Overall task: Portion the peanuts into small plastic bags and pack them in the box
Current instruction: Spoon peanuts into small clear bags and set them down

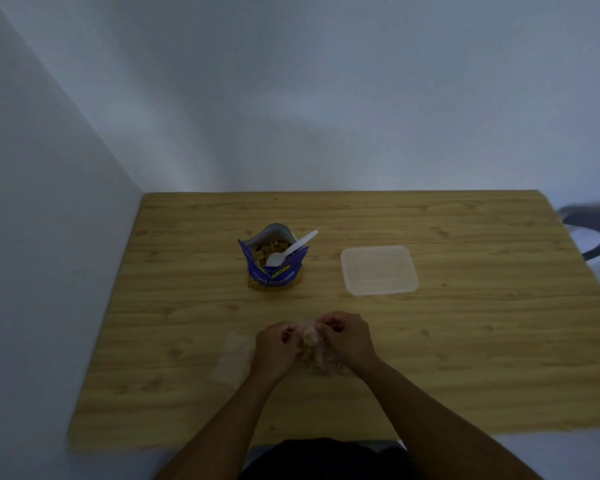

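Left hand (274, 348) and right hand (349, 337) pinch a peanut bag (313, 344) on the wooden table (465, 341), pale walls (291, 98) behind.

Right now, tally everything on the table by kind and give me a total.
Blue peanut pouch: 1
White plastic spoon: 1, in the pouch
Clear plastic box: 1
Small plastic bags: 2, the filled bag pinched by left hand and right hand, the flat bag lying left of them
Total: 5
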